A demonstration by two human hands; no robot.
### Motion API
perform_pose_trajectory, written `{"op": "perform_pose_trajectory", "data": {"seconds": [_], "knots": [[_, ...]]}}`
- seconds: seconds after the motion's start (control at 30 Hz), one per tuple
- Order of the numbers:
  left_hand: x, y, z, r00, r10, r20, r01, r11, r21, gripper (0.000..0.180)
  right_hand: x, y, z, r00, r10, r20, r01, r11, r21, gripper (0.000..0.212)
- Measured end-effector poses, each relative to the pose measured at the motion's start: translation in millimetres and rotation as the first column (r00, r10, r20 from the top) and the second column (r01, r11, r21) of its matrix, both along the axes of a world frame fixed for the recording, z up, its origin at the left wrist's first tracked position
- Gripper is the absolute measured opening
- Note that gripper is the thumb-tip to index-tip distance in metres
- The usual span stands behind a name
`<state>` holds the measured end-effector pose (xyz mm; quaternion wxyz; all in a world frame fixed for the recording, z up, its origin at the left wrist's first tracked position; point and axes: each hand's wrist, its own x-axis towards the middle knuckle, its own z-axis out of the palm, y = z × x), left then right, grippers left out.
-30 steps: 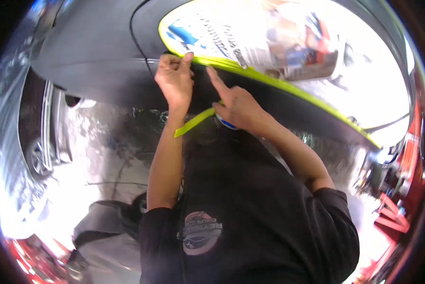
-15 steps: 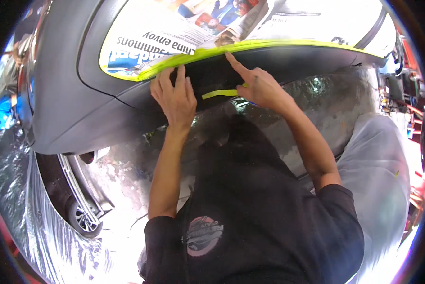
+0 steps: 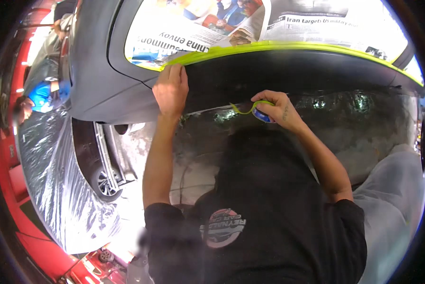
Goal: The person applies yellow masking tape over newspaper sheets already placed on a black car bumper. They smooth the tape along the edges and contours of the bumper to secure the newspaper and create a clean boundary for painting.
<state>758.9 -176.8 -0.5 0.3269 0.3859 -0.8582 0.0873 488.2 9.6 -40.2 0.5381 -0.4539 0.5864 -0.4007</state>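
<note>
Head view: tape roll (image 3: 262, 115) within right fingers (image 3: 264, 98).

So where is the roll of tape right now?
In the head view, the roll of tape is in the right hand, near the middle, just under the dark car panel and to the right of the left hand.

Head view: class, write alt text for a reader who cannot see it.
The left hand presses yellow-green tape along newspaper masking a dark car panel. The right hand holds a tape roll with a loose strip trailing.
</note>
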Motion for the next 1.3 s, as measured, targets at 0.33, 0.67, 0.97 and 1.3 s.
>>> {"op": "perform_pose_trajectory", "data": {"seconds": [0.33,0.67,0.97,1.3], "knots": [[1,-45,11,0.77,-0.232,0.594,0.253,0.966,0.05,0.008,9,58,-25,0.949,-0.283,0.14,0.285,0.959,0.005,0.026],[-54,-47,29,0.608,-0.446,0.657,0.492,0.861,0.13,0.007,69,114,-53,0.735,-0.621,0.274,0.631,0.773,0.059,0.025],[-190,4,16,0.574,-0.483,0.661,0.591,0.803,0.074,0.011,55,164,-69,0.533,-0.804,0.264,0.822,0.566,0.065,0.021],[-406,64,12,0.539,-0.596,0.595,0.675,0.728,0.119,0.01,-44,215,-85,0.439,-0.831,0.341,0.883,0.469,0.005,0.02]]}}
